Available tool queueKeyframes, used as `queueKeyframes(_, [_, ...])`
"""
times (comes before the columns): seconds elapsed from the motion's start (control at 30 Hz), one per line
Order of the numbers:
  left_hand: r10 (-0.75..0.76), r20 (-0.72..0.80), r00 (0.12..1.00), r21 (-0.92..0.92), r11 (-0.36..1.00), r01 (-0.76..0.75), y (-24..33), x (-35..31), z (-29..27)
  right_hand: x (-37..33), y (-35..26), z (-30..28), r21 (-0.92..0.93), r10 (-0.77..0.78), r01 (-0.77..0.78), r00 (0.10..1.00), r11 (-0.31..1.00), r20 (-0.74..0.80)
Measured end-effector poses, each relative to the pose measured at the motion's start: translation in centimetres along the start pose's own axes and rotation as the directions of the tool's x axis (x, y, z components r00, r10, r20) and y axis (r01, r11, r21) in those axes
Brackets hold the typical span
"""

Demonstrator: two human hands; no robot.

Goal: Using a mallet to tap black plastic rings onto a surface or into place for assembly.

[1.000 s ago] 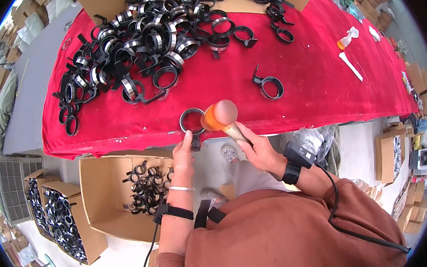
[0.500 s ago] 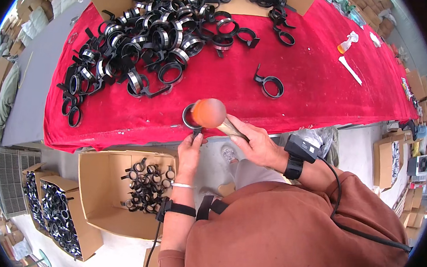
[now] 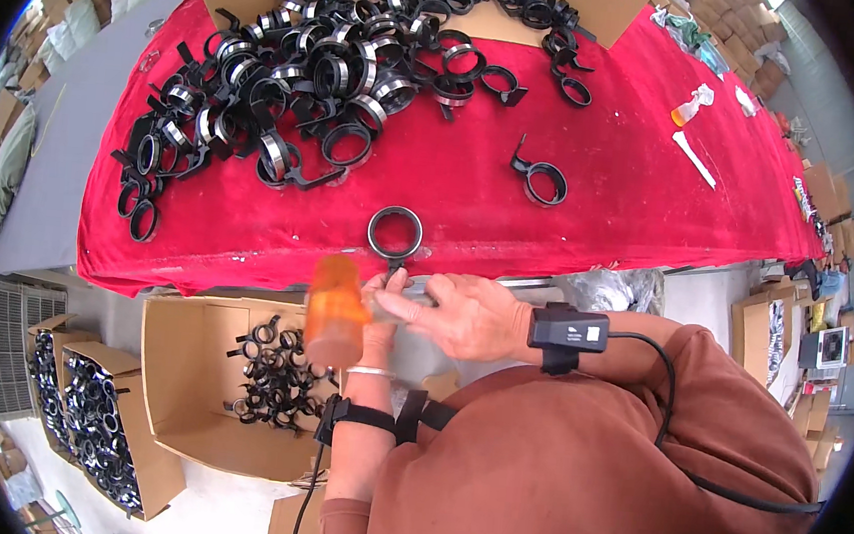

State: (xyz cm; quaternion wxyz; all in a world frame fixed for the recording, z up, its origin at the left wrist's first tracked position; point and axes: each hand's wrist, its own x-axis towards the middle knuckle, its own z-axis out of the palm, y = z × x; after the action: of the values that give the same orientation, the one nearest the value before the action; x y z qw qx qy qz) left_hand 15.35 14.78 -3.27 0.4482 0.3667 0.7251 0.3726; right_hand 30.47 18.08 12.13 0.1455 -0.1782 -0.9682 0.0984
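A black ring clamp [image 3: 395,232] lies at the near edge of the red-covered table [image 3: 602,211]. My left hand [image 3: 381,316] pinches the clamp's tab just below the ring. My right hand [image 3: 465,315] grips the clear handle of a mallet with an orange head [image 3: 336,310]. The mallet head, blurred, hangs left of my left hand, below the table edge and off the ring. A black band with a cable sits on each wrist.
A big heap of black ring clamps [image 3: 302,76] covers the table's far left. One loose clamp [image 3: 540,181] lies to the right, with a small orange-capped bottle [image 3: 688,107] and a white stick [image 3: 693,158] beyond. Cardboard boxes of clamps [image 3: 273,380] stand below the table.
The mallet head, which was over the ring, has swung down and to the left, so the ring now shows whole. My left hand stays on the clamp's tab.
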Motion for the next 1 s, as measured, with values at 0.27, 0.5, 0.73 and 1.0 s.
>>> queueKeyframes(0.27, [0.156, -0.171, 0.973, -0.095, 0.980, -0.173, -3.1, 1.2, 1.3, 0.2, 0.6, 1.2, 0.087, 0.289, -0.315, 0.930, 0.945, 0.227])
queueKeyframes(0.5, [-0.035, 0.073, 0.997, -0.548, 0.834, 0.069, 0.1, -2.7, -2.1, -4.1, 2.0, -2.2, 0.493, 0.372, -0.424, 0.905, 0.760, 0.204])
queueKeyframes(0.73, [-0.191, -0.139, 0.972, -0.471, 0.876, 0.105, -6.2, -14.9, -14.4, -14.2, 2.8, -5.1, 0.578, 0.583, -0.601, 0.774, 0.553, 0.248])
queueKeyframes(1.0, [0.435, -0.187, 0.881, 0.687, 0.699, -0.199, 0.5, -8.2, -11.7, -18.4, 2.6, -5.0, 0.585, 0.780, -0.790, 0.480, 0.185, 0.402])
